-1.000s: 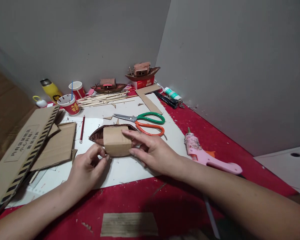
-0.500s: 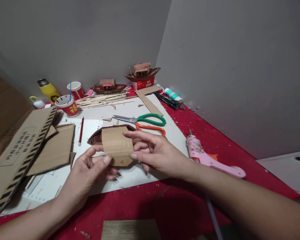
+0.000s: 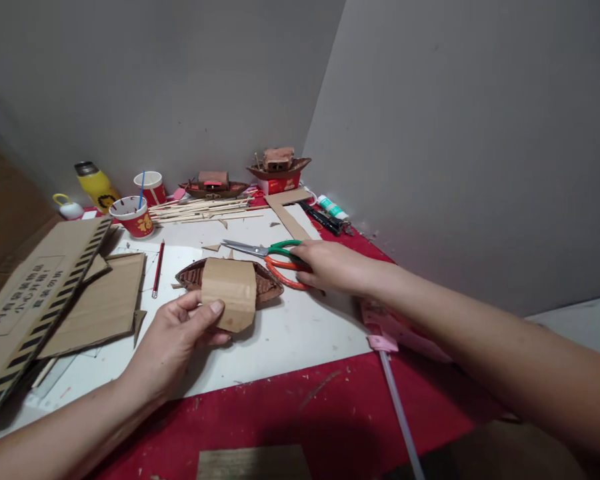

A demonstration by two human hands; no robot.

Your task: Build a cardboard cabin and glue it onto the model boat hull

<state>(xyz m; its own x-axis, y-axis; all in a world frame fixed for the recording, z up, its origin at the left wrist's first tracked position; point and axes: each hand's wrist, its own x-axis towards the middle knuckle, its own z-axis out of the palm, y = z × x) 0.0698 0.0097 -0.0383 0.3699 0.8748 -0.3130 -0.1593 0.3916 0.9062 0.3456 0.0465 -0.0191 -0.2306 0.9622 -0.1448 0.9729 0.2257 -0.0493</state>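
Note:
A curved piece of cardboard [image 3: 230,287] is pinched at its lower left between the thumb and fingers of my left hand [image 3: 187,327]. Behind it a small brown model boat [image 3: 269,285] rests on the white paper, its middle hidden by the cardboard. My right hand [image 3: 330,267] reaches over the handles of the scissors [image 3: 286,272], one green and one orange, its fingers curled at them. The scissors lie on the paper with their blades pointing left.
A pink glue gun [image 3: 380,341] lies partly under my right forearm. Large cardboard sheets [image 3: 105,300] and a red pencil [image 3: 159,270] are at the left. Paper cups [image 3: 139,223], thin sticks [image 3: 205,208], a yellow bottle [image 3: 97,187] and two finished boats [image 3: 279,163] stand behind.
My right hand has let go of the cardboard and moved right to the scissors' handles. My left hand still holds the cardboard, and more of the boat shows.

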